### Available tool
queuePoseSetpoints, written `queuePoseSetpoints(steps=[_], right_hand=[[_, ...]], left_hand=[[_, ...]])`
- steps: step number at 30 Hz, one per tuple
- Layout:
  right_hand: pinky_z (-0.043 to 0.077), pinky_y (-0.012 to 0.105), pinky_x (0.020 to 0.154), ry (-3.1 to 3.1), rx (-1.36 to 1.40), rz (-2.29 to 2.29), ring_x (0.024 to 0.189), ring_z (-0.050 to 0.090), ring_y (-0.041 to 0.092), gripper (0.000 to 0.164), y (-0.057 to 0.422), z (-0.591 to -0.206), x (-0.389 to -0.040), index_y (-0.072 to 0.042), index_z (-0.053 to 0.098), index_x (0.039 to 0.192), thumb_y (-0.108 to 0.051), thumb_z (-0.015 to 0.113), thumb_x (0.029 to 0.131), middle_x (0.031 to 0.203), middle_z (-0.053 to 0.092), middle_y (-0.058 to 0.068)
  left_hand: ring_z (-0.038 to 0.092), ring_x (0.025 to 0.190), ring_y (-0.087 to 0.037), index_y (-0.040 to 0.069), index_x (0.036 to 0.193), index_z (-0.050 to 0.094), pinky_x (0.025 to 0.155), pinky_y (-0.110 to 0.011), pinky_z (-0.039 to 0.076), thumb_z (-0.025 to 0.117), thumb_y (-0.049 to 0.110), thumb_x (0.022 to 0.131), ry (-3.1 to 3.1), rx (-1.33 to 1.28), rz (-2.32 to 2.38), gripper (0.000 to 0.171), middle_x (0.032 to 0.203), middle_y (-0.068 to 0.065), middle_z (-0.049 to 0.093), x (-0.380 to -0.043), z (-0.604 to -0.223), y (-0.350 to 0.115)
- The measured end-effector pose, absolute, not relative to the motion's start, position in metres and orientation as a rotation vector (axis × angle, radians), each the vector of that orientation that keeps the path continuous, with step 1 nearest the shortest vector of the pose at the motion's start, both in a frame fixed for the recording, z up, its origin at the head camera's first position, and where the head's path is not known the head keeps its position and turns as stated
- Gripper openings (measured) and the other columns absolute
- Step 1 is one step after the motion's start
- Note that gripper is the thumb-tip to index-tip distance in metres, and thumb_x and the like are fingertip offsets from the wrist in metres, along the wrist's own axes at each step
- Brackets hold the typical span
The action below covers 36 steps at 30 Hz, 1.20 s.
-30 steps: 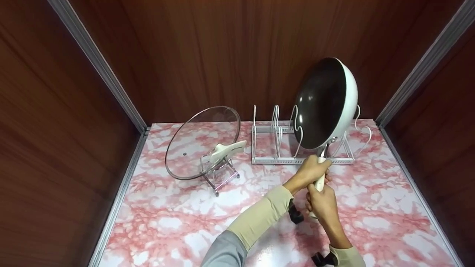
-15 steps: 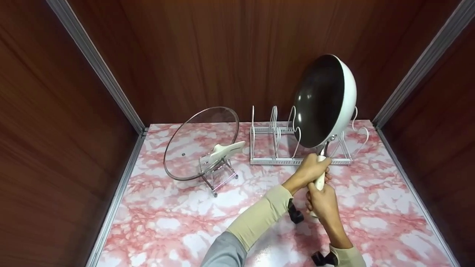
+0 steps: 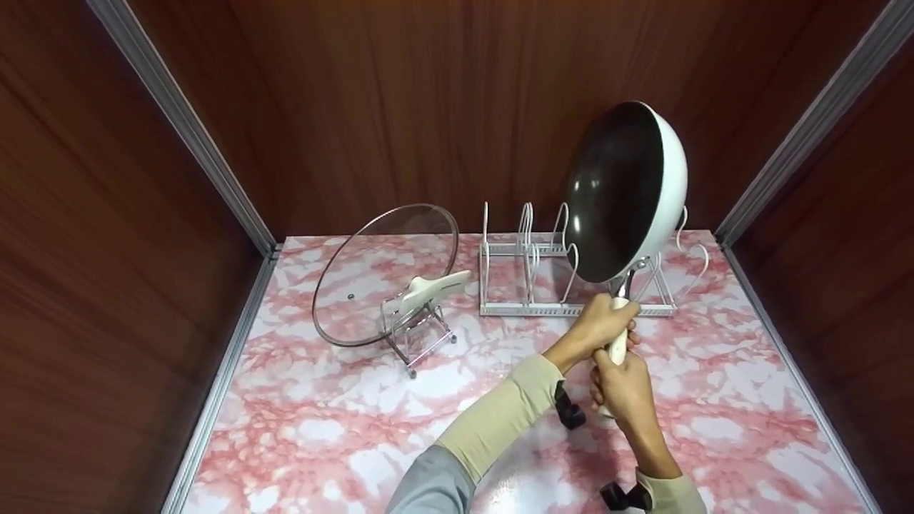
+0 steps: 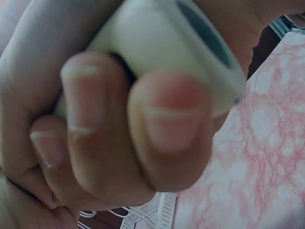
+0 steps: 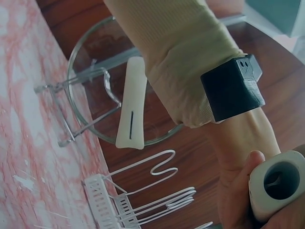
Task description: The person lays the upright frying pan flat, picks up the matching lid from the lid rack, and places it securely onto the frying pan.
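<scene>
A white wok (image 3: pixel 618 193) with a dark inside stands tilted on its edge, its lower rim among the right-hand wires of a white rack (image 3: pixel 528 309). Both hands grip its cream handle (image 3: pixel 617 350). My left hand (image 3: pixel 598 325) is the upper one, close below the metal neck. Just beneath it, my right hand (image 3: pixel 627 389) wraps the lower end. Curled left fingers (image 4: pixel 171 129) show round the handle in the left wrist view. The handle's hollow end (image 5: pixel 281 181) faces the camera in the right wrist view.
Left of the rack, a glass lid (image 3: pixel 364 275) with a cream handle (image 3: pixel 432 287) leans in a small chrome stand (image 3: pixel 428 346). Brown wood-grain panels (image 3: pixel 400 121) rise behind and at both sides. The tabletop (image 3: pixel 343 428) has a pink marble pattern.
The wok has risen slightly against the rack, both hands still round its handle. The head view has shifted a little; lid and rack keep their places.
</scene>
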State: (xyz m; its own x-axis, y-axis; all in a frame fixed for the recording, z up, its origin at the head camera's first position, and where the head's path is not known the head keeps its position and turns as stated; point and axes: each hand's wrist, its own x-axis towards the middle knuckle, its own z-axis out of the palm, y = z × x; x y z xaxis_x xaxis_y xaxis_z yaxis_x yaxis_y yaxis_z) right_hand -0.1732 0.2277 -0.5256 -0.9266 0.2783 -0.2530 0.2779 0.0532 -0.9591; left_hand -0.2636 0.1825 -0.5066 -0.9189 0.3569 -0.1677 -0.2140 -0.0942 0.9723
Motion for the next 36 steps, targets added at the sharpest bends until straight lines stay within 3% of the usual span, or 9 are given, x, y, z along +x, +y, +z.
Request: queuePoseSetpoints(steps=[8, 15, 27, 28, 31, 36], right_hand=[[0.050, 0.035, 0.037, -2.269, -0.590, 2.075, 0.036, 0.048, 0.014, 0.023, 0.228, -0.519, -0.172, -0.004, 0.052, 0.082, -0.013, 0.053, 0.103, 0.047, 0.048, 0.000], [0.049, 0.034, 0.037, -2.262, -0.596, 2.069, 0.036, 0.048, 0.014, 0.020, 0.229, -0.517, -0.173, -0.004, 0.052, 0.085, -0.014, 0.053, 0.103, 0.048, 0.049, 0.001], [0.048, 0.034, 0.037, -2.266, -0.618, 2.072, 0.037, 0.047, 0.013, 0.024, 0.230, -0.514, -0.170, -0.005, 0.051, 0.082, -0.016, 0.054, 0.103, 0.049, 0.048, -0.001], [0.049, 0.034, 0.037, -2.266, -0.616, 2.071, 0.037, 0.047, 0.013, 0.024, 0.230, -0.514, -0.170, -0.005, 0.051, 0.081, -0.015, 0.054, 0.103, 0.049, 0.048, -0.001], [0.049, 0.035, 0.037, -2.273, -0.604, 2.060, 0.036, 0.047, 0.014, 0.025, 0.231, -0.513, -0.169, -0.005, 0.052, 0.081, -0.016, 0.054, 0.103, 0.049, 0.049, -0.001], [0.049, 0.035, 0.037, -2.271, -0.582, 2.052, 0.035, 0.048, 0.014, 0.025, 0.230, -0.511, -0.168, -0.004, 0.052, 0.081, -0.015, 0.053, 0.102, 0.048, 0.049, -0.001]], left_hand=[[0.059, 0.044, -0.008, 0.015, 0.070, 0.055, 0.041, -0.019, 0.048, 0.061, 0.011, 0.101, 1.831, 0.191, 2.033, 0.032, 0.060, 0.001, 0.058, -0.265, -0.503, 0.182], [0.059, 0.044, -0.009, 0.009, 0.076, 0.056, 0.041, -0.019, 0.048, 0.063, 0.011, 0.101, 1.796, 0.172, 2.056, 0.026, 0.061, 0.001, 0.057, -0.264, -0.497, 0.183], [0.060, 0.043, -0.010, 0.011, 0.076, 0.057, 0.040, -0.020, 0.049, 0.065, 0.013, 0.101, 1.818, 0.165, 2.040, 0.026, 0.061, 0.000, 0.058, -0.261, -0.494, 0.183], [0.060, 0.044, -0.010, 0.004, 0.079, 0.059, 0.040, -0.021, 0.049, 0.065, 0.014, 0.102, 1.814, 0.169, 2.042, 0.026, 0.061, 0.000, 0.058, -0.261, -0.493, 0.184], [0.060, 0.044, -0.010, 0.002, 0.078, 0.060, 0.040, -0.021, 0.049, 0.065, 0.014, 0.102, 1.795, 0.178, 2.055, 0.027, 0.060, 0.002, 0.057, -0.260, -0.492, 0.184], [0.060, 0.044, -0.009, 0.008, 0.072, 0.057, 0.040, -0.020, 0.048, 0.064, 0.011, 0.101, 1.788, 0.194, 2.069, 0.030, 0.057, 0.002, 0.056, -0.259, -0.491, 0.184]])
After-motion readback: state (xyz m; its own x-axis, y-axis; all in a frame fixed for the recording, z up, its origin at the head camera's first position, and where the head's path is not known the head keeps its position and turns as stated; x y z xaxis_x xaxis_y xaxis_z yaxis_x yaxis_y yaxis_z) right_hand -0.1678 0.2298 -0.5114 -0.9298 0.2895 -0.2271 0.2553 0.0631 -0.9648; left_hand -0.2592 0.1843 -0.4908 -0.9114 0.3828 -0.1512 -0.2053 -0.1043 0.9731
